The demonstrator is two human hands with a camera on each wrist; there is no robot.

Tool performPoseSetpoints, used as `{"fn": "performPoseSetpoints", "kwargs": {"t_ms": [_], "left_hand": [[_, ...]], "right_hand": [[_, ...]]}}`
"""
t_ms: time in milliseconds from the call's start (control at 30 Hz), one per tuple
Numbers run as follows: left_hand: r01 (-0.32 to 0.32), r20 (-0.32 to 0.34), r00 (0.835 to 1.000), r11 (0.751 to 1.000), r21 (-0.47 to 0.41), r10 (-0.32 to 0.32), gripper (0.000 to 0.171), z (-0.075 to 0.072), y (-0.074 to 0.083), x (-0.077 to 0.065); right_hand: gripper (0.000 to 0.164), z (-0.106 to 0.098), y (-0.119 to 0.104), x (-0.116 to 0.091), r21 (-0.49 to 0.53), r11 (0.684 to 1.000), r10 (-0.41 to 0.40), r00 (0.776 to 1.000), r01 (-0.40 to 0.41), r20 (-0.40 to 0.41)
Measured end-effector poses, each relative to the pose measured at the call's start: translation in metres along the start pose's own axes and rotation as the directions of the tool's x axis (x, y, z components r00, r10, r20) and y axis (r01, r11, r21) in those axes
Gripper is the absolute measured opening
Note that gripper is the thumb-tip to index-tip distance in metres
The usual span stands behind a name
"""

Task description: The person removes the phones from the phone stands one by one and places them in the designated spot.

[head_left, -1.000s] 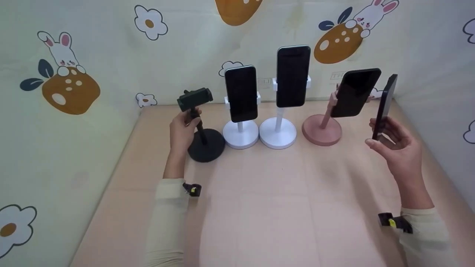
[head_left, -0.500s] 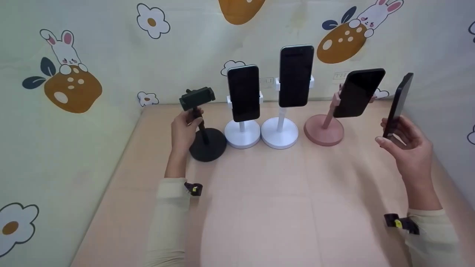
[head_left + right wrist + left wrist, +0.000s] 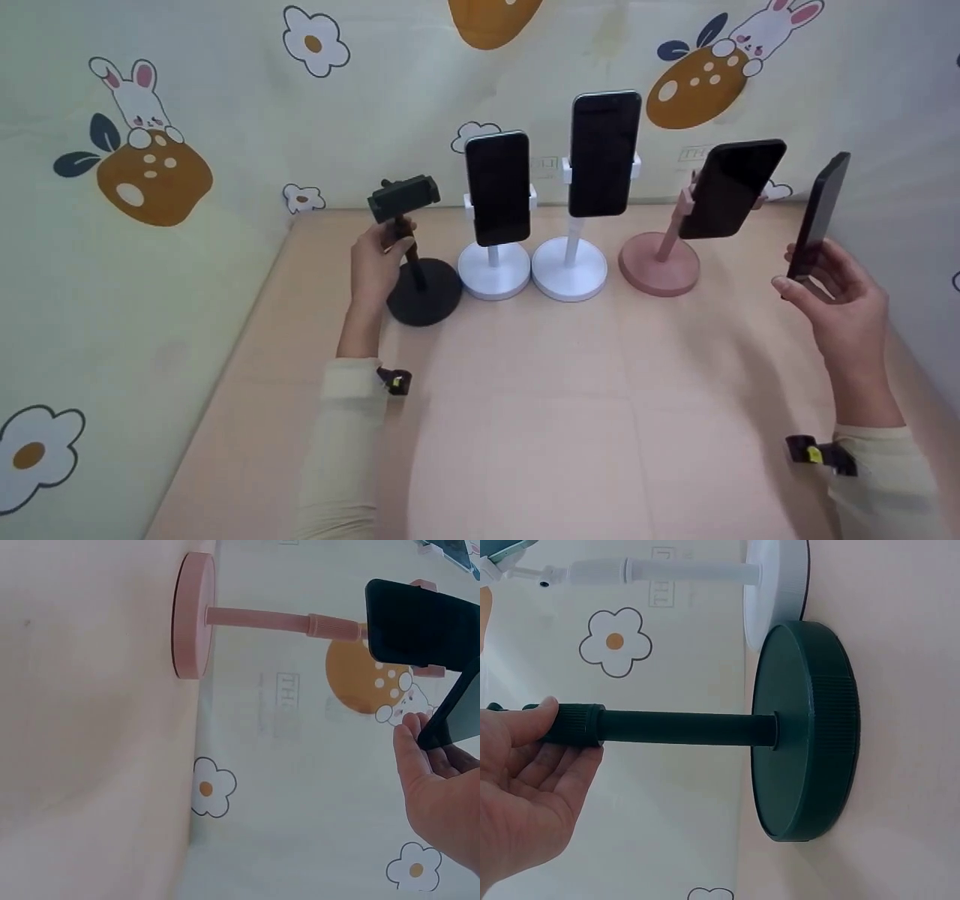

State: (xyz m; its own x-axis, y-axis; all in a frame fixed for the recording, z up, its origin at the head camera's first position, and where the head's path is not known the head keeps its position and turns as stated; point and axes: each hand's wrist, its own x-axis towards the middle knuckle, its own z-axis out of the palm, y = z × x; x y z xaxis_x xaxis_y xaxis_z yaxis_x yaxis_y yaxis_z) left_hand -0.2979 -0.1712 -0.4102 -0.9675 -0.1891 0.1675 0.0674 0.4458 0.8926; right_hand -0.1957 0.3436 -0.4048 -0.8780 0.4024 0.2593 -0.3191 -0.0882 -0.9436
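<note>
At the left of the head view my left hand (image 3: pixel 375 262) grips the upper stem of a dark green phone stand (image 3: pixel 424 292). Its clamp on top holds no phone. The left wrist view shows thumb and fingers around the stand's ribbed collar (image 3: pixel 574 724), its round base on the table. On the far right my right hand (image 3: pixel 847 300) holds a black smartphone (image 3: pixel 821 214) by its lower end, upright and nearly edge-on, above the table. Nearest to it is a pink phone stand (image 3: pixel 660 262) with a black smartphone (image 3: pixel 731 187) in its clamp, tilted.
Between the green and pink stands are two white phone stands (image 3: pixel 493 271) (image 3: pixel 570 270), each with a dark smartphone (image 3: pixel 499 187) (image 3: pixel 604 154) clamped upright. The stands line the back of the pale table (image 3: pixel 525 435). A patterned wall covering (image 3: pixel 225 112) rises behind and at both sides.
My right hand has moved to the right with the smartphone, away from the pink stand. My left hand keeps its grip on the green stand. The whole head view has shifted slightly.
</note>
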Motion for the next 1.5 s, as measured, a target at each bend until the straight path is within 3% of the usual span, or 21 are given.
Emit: {"fn": "performPoseSetpoints", "kwargs": {"t_ms": [333,533,833,1200,1500], "left_hand": [[0.007,0.007,1.0,1.0,-0.012,-0.007,0.03,0.0,0.003,-0.001],[-0.023,-0.008,1.0,1.0,-0.004,0.023,0.029,0.0,0.0,-0.001],[-0.012,-0.001,1.0,1.0,-0.012,0.012,0.029,0.0,0.0,-0.001],[-0.021,0.004,1.0,1.0,-0.005,0.021,0.029,0.0,-0.001,0.0],[-0.034,-0.003,0.999,0.999,-0.023,0.034,0.03,0.0,-0.001,-0.001]], "right_hand": [[0.061,-0.009,0.004,0.004,-0.046,0.998,0.043,0.997,-0.046,-0.062],[0.06,-0.012,0.007,0.006,-0.061,0.994,0.087,0.993,-0.092,-0.083],[0.065,-0.015,0.011,0.009,-0.086,0.988,0.122,0.989,-0.129,-0.081],[0.073,-0.02,0.014,0.017,-0.21,0.958,0.169,0.976,-0.195,-0.137],[0.067,-0.025,0.024,0.024,-0.198,0.963,0.157,0.977,-0.184,-0.144]]}}
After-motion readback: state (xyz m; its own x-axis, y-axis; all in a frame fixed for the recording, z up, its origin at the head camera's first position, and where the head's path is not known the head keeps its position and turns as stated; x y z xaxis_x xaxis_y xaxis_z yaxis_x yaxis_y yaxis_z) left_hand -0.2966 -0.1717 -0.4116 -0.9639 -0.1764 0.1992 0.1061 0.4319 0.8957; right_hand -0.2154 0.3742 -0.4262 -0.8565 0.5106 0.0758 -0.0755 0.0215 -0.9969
